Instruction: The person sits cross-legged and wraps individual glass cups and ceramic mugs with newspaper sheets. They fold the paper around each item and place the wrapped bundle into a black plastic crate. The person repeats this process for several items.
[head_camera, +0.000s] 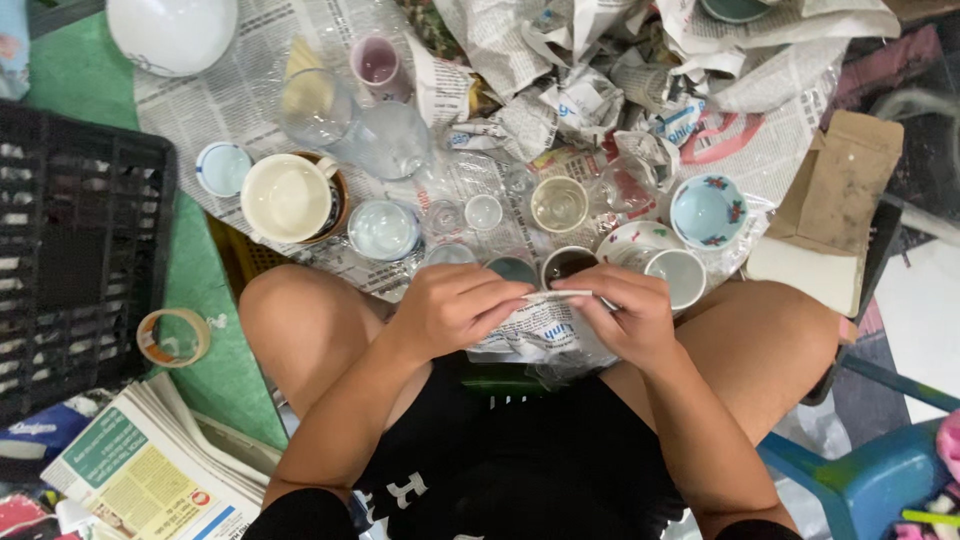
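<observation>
Glossy ceramic cups (288, 197) on crumpled matt newspaper (560, 80)

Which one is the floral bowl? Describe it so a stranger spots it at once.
Start at the newspaper spread on the floor before the seated person and go to its right edge, beside the brown cardboard. The bowl stands there upright, just behind the white cups near the right hand. It alone has a pale blue inside with red and green flowers around the rim.
</observation>
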